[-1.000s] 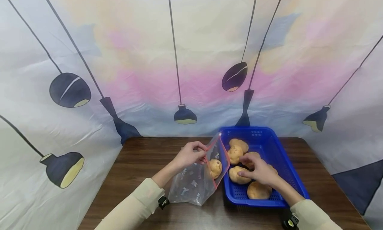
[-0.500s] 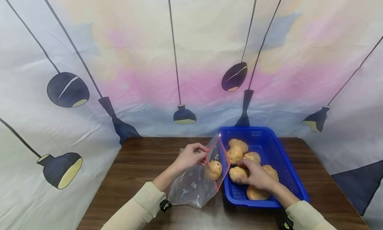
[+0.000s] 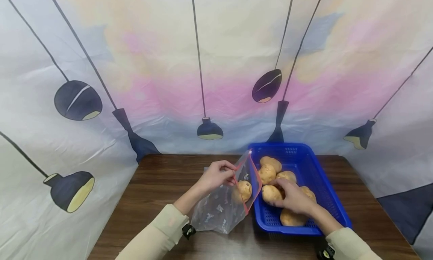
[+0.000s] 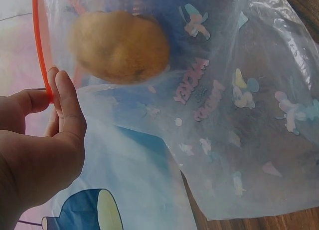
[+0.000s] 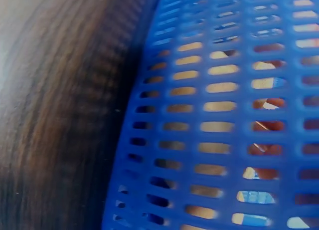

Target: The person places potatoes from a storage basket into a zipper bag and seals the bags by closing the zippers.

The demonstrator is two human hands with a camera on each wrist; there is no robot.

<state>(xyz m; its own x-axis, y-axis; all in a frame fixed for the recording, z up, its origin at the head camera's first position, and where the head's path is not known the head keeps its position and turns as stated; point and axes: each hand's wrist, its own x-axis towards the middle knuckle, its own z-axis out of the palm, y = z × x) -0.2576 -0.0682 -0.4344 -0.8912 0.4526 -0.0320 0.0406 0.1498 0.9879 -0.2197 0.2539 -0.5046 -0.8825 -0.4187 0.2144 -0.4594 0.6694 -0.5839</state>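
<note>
In the head view, my left hand (image 3: 216,177) pinches the red-edged rim of a clear zip bag (image 3: 216,211), its mouth spread toward the basket. One potato (image 3: 245,190) lies inside the bag, and the left wrist view shows this potato (image 4: 122,48) through the printed plastic. Over the blue basket (image 3: 324,192), my right hand (image 3: 293,197) grips a potato (image 3: 270,194) between thumb and fingers at the basket's left side. Several other potatoes (image 3: 267,173) lie around that hand, some partly covered by it. The basket wall (image 5: 192,110) hides the right hand almost wholly in the right wrist view.
A dark wooden table (image 3: 159,177) carries the bag and basket, which stand side by side. Behind the table hangs a cloth backdrop (image 3: 162,83) printed with lamps. The basket's near rim (image 3: 291,230) rises in front of the potatoes.
My right hand has lowered from above the potatoes and closed its thumb and fingers on the left one. The left hand keeps its pinch on the bag in nearly the same place.
</note>
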